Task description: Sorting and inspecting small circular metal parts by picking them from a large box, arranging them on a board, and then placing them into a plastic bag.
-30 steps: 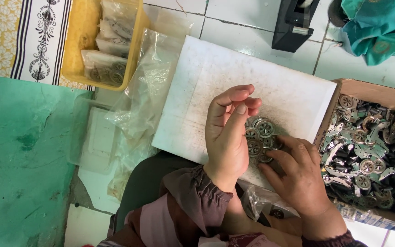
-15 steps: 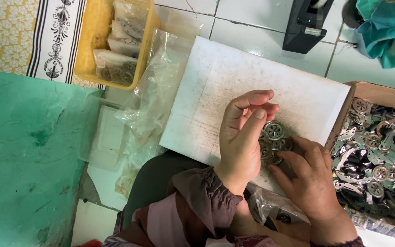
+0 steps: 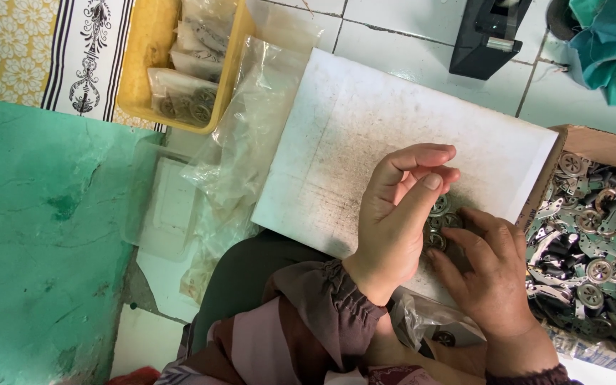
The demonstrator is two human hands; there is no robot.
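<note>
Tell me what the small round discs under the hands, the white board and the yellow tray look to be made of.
Round discs: likely stamped metal, dull silver-grey with a slight glint, partly hidden by the left hand and right hand.
White board: stiff flat sheet, matte, smudged grey; plastic, foam or coated board, hard to tell.
Yellow tray: probably moulded plastic, smooth even colour, rounded rim.

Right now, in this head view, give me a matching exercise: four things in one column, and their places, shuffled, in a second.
Things:
1. yellow tray
2. tape dispenser
3. cardboard box
4. small metal discs

Places:
A. right edge, full of metal parts
B. on the white board, between the left hand and right hand
C. top left, holding filled plastic bags
D. top, on the tiled floor beyond the board

Pairs: 1-C, 2-D, 3-A, 4-B
</note>
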